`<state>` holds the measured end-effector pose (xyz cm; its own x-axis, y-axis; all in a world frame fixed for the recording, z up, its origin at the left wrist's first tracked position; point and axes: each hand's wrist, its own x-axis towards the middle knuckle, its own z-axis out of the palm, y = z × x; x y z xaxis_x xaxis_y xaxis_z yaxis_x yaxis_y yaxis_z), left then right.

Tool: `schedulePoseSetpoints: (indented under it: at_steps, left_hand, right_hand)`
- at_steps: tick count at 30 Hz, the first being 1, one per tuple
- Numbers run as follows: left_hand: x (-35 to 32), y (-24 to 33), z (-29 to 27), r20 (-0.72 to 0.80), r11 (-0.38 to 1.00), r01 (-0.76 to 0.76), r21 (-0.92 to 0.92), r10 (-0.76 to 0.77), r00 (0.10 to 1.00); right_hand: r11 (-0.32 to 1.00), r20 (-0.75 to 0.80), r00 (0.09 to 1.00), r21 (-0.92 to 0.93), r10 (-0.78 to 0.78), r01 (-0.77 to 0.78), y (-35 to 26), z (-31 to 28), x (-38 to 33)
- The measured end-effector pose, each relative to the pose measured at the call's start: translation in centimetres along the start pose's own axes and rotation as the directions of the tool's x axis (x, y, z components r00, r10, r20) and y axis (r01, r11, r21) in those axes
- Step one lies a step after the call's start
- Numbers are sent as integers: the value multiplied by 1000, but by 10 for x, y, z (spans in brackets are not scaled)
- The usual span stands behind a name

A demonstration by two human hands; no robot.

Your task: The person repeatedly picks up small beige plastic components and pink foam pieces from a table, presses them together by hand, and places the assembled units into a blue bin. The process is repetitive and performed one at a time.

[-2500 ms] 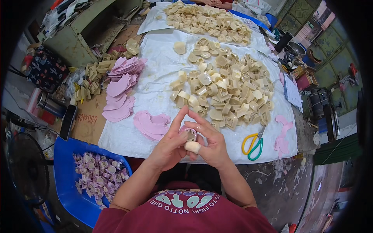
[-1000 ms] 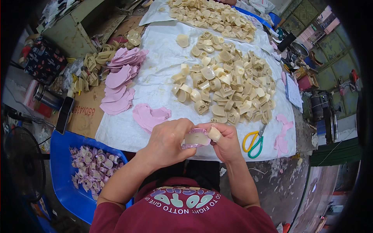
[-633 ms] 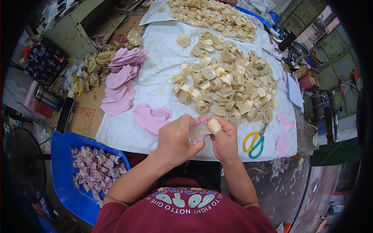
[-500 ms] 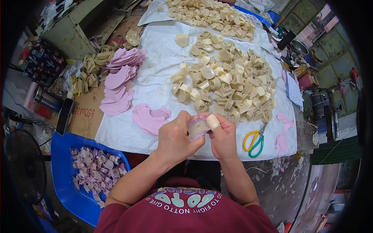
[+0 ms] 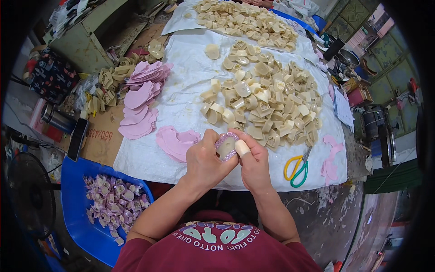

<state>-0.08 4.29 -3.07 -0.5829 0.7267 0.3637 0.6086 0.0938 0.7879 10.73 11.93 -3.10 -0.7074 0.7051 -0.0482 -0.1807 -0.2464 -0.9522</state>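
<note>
Between both hands, just above the near edge of the sheet, is a beige plastic shoe heel (image 5: 226,147) with glittery pink covering around its rim. My left hand (image 5: 201,158) is closed round its left side, fingers curled behind. On the other side my right hand (image 5: 255,168) pinches it, the thumb in a pale finger cover pressing at the edge and the index finger over the top. Pink cut covering pieces (image 5: 176,143) lie to the left of my left hand. Beyond the hands spreads a large heap of bare beige heels (image 5: 272,99).
Scissors (image 5: 297,168) with yellow and green handles lie right of my hands, beside pink scraps (image 5: 333,158). A blue tub (image 5: 74,213) of pink-covered heels stands at lower left. Stacked pink pieces (image 5: 138,106) lie farther left; another beige heap (image 5: 244,20) sits at the back.
The heel has turned in my hands, its rounded pink rim now facing up. My right hand has shifted slightly left, its thumb lower across the edge.
</note>
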Motion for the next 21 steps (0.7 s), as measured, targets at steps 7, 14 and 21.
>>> schedulePoseSetpoints:
  at_steps: [7, 14, 21]
  left_hand:
    - [-2, -16, -14, 191, 973, -12, -229, 57, 980]
    - [3, -16, -30, 207, 738, 172, -652, -45, 977]
    - [-16, -8, -11, 1, 913, -162, -375, 175, 985]
  right_hand:
    - [971, 129, 990, -225, -49, 77, -7, -9, -8]
    - [938, 44, 976, -272, -211, 215, -2, -6, -9]
    - [992, 54, 992, 44, 118, -121, 12, -11, -17]
